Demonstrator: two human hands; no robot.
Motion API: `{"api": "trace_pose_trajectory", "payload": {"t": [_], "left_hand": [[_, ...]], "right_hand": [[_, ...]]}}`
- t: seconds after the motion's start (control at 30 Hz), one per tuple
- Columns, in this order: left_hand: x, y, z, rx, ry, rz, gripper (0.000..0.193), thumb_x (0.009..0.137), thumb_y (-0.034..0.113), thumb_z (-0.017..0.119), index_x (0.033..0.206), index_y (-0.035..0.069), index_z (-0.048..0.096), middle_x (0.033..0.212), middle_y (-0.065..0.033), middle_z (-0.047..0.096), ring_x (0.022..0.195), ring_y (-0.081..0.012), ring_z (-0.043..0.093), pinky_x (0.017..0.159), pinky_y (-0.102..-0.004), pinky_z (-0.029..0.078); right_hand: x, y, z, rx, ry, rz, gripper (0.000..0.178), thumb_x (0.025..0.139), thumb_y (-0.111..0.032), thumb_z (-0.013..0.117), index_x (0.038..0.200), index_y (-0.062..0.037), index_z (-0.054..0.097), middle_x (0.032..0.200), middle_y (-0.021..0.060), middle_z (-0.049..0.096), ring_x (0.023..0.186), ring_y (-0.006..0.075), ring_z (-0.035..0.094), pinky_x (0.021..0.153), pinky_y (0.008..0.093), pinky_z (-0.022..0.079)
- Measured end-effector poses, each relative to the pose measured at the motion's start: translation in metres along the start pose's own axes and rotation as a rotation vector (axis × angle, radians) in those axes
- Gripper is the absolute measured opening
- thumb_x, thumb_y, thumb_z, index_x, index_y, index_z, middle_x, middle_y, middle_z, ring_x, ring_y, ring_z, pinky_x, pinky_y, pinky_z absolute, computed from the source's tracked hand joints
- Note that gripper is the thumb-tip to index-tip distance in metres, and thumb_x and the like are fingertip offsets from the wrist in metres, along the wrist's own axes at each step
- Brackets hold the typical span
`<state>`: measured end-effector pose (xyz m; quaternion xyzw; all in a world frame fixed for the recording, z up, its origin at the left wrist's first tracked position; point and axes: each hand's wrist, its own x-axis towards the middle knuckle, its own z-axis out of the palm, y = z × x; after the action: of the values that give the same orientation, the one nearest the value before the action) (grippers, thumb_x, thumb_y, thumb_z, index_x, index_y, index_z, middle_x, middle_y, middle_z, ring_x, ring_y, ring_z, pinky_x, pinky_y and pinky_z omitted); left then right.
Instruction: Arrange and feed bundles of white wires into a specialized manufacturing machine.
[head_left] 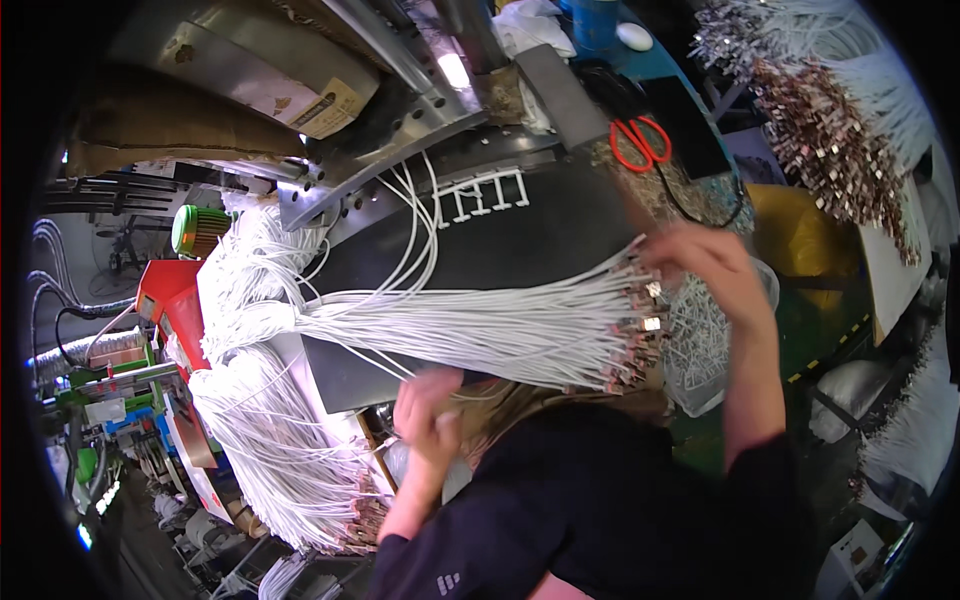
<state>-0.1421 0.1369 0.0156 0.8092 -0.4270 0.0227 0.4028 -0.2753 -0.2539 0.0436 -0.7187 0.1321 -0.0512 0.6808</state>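
A wide sheaf of thin white cables [470, 325] lies across a dark work surface [520, 235], each ending in a small metal connector [640, 325] at the right. My right hand [705, 265] is at those connector ends, fingers curled over the top ones. My left hand [428, 405] rests at the near edge of the surface, fingers bent on a few cables from below. More white cables [275, 440] hang in a thick bundle off the left side.
Red-handled scissors [640, 143] lie at the back right. Heaps of finished cables with metal ends [850, 130] fill the far right. A clear plastic tub [705, 350] sits under my right forearm. Machine parts [150, 330] and a green motor [198, 230] stand to the left.
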Motion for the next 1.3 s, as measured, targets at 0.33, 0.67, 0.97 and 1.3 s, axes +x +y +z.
{"api": "trace_pose_trajectory", "payload": {"t": [0.33, 0.67, 0.97, 1.3], "left_hand": [[0.120, -0.012, 0.063, 0.314, -0.261, 0.167, 0.043, 0.091, 0.027, 0.065, 0.128, 0.004, 0.060, 0.136, -0.0180, 0.057, 0.129, -0.0365, 0.051, 0.107, -0.0464, 0.038], [0.047, 0.095, 0.103, -0.276, -0.605, 0.260, 0.021, 0.089, 0.003, 0.065, 0.109, 0.004, 0.069, 0.112, -0.0147, 0.069, 0.107, -0.0328, 0.064, 0.089, -0.0395, 0.052], [0.030, 0.080, 0.346, 0.084, -0.755, -0.294, 0.073, 0.095, 0.040, 0.058, 0.141, -0.013, 0.037, 0.141, -0.0323, 0.048, 0.125, -0.0460, 0.053, 0.104, -0.0501, 0.044], [0.042, 0.029, 0.368, 0.109, -0.919, -0.470, 0.043, 0.094, 0.039, 0.054, 0.092, 0.000, 0.073, 0.096, -0.0284, 0.069, 0.093, -0.0452, 0.067, 0.087, -0.0543, 0.051]], "right_hand": [[0.108, 0.012, 0.058, -0.451, 0.065, -0.530, 0.030, 0.096, -0.029, 0.058, 0.107, -0.0045, 0.073, 0.107, 0.0107, 0.071, 0.105, 0.0242, 0.067, 0.092, 0.0354, 0.051], [-0.125, 0.254, -0.024, -0.466, 0.985, 0.280, 0.026, 0.097, -0.022, 0.053, 0.096, -0.0029, 0.070, 0.087, 0.0147, 0.071, 0.081, 0.0293, 0.068, 0.074, 0.0435, 0.052], [-0.108, 0.325, 0.037, -1.017, 0.824, 0.022, 0.042, 0.096, -0.021, 0.056, 0.133, -0.0020, 0.057, 0.143, 0.0186, 0.053, 0.136, 0.0385, 0.045, 0.113, 0.0502, 0.034], [-0.099, 0.399, 0.071, -1.245, 0.281, 0.025, 0.050, 0.092, -0.021, 0.054, 0.137, -0.0004, 0.051, 0.147, 0.0163, 0.047, 0.141, 0.0367, 0.037, 0.120, 0.0552, 0.020]]}}
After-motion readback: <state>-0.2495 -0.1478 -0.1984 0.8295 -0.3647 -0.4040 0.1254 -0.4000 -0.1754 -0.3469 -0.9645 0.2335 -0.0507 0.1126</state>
